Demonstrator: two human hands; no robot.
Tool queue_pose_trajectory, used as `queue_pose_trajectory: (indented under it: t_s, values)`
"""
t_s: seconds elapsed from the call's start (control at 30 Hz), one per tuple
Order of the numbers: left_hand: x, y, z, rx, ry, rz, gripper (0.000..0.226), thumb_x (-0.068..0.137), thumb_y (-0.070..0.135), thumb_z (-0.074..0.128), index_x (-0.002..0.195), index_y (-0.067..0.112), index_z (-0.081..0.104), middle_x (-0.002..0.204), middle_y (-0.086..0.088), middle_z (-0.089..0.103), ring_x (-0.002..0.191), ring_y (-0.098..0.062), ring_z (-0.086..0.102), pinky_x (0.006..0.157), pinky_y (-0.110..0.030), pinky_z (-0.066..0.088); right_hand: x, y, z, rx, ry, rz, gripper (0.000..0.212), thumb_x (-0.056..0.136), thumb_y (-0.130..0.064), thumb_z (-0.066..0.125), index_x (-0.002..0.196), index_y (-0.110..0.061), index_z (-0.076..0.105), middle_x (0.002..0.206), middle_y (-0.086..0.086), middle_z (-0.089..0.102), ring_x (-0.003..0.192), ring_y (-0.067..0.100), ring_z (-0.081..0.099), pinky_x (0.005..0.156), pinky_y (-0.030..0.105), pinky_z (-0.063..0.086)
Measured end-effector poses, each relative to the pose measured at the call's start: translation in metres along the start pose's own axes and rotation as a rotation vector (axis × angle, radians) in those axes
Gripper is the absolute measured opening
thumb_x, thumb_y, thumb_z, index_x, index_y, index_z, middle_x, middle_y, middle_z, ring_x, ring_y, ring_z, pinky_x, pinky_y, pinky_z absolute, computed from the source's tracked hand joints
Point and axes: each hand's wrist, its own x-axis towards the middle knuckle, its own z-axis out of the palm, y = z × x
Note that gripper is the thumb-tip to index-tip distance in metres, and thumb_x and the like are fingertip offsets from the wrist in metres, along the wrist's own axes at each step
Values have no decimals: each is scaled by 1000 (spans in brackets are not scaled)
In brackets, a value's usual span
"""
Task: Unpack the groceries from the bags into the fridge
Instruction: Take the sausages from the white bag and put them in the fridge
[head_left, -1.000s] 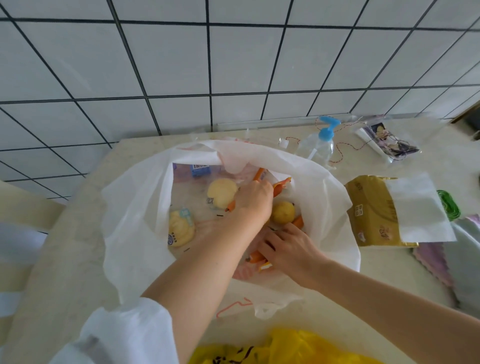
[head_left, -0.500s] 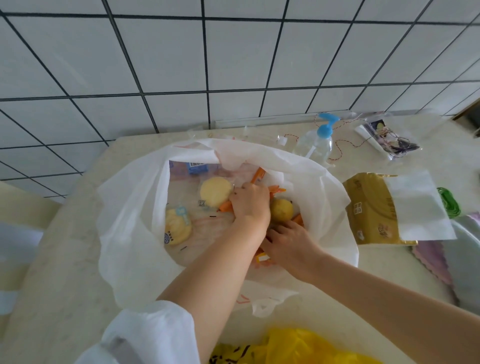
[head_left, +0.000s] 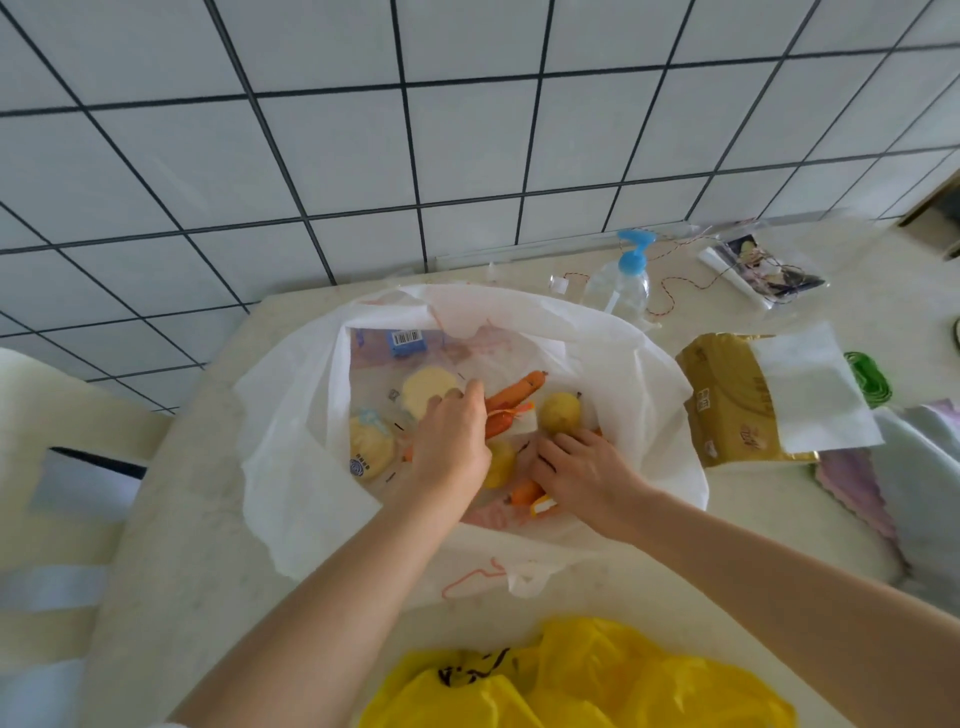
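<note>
White bag (head_left: 291, 467) open on desk (head_left: 171, 545), both hands inside. Left hand (head_left: 452, 441) over carrots (head_left: 514, 397), fingers curled around bunch near orange tie. Right hand (head_left: 582, 473) palm down among produce, fingers bent, touching yellow fruit (head_left: 560, 411); cannot tell whether gripping anything. Second yellow fruit (head_left: 500, 463) between hands. Packaged buns (head_left: 369, 452) and blue barcode pack (head_left: 408, 340) at bag's left and far side. Yellow bag (head_left: 597, 686) at near edge. Gold tissue pack (head_left: 727, 410) right of bag, pump bottle (head_left: 621, 283) behind.
</note>
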Motion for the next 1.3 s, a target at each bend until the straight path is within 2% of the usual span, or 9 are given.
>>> queue_pose_trajectory:
  t_s: [0.1,0.2,0.33,0.43,0.57,0.63,0.77,0.97,1.3]
  values:
    - [-18,2,-12,-153,108,-52,25,82,12,67,97,16,48,87,-7,63,86,-28,61,71,-46,53,-8,3,-12,166,-3,4,24,65,-11,68,85,-16,57,75,1,61,64,24,62,63,32,53]
    - [-35,5,-29,-329,186,-113,24,82,18,70,99,16,53,85,-5,66,80,-25,62,68,-34,48,-12,2,-37,419,-19,83,24,82,-35,45,90,-17,58,77,-4,62,70,24,62,68,33,53]
    - [-63,11,-62,-577,230,-206,37,75,8,76,101,22,53,77,13,58,68,-9,56,56,-13,39,-17,-7,-85,697,141,421,20,80,-31,66,94,-24,53,81,-21,56,75,15,62,63,23,43]
    - [-89,18,-78,-885,142,-344,48,70,8,80,108,24,57,85,6,67,71,-15,67,59,-27,55,-22,-15,-115,986,366,706,21,78,-17,68,90,-20,51,67,-18,61,60,5,58,57,19,47]
    - [-130,33,-85,-1341,-38,-510,44,63,7,80,104,13,67,96,-12,72,88,-29,72,75,-48,59,-41,-25,-152,1302,476,936,14,75,-18,70,74,-15,56,67,14,63,65,30,65,58,47,57]
    - [-155,42,-87,-1473,-84,-530,27,74,-4,72,96,10,67,88,-12,71,80,-25,70,67,-42,59,-59,-37,-168,1438,445,969,15,73,-20,70,67,-16,57,73,20,65,71,38,67,63,54,58]
    - [-214,62,-85,-1610,-150,-573,16,81,-5,65,92,6,62,74,-10,61,67,-20,62,57,-33,51,-110,-69,-191,1731,348,981,12,80,-4,66,82,4,57,71,19,58,65,27,60,56,36,52]
    - [-321,87,-76,-1671,-168,-668,10,82,1,67,89,8,65,72,-10,56,64,-18,56,57,-32,45,-192,-131,-208,2101,235,1054,13,83,-2,64,75,-12,60,66,9,61,64,23,59,61,36,47]
    - [-515,106,-70,-1676,-17,-769,13,81,-5,65,84,8,63,61,-5,60,56,-16,62,48,-28,50,-312,-253,-219,2208,0,1093,12,81,-3,67,80,-11,58,70,10,59,67,23,57,63,38,49]
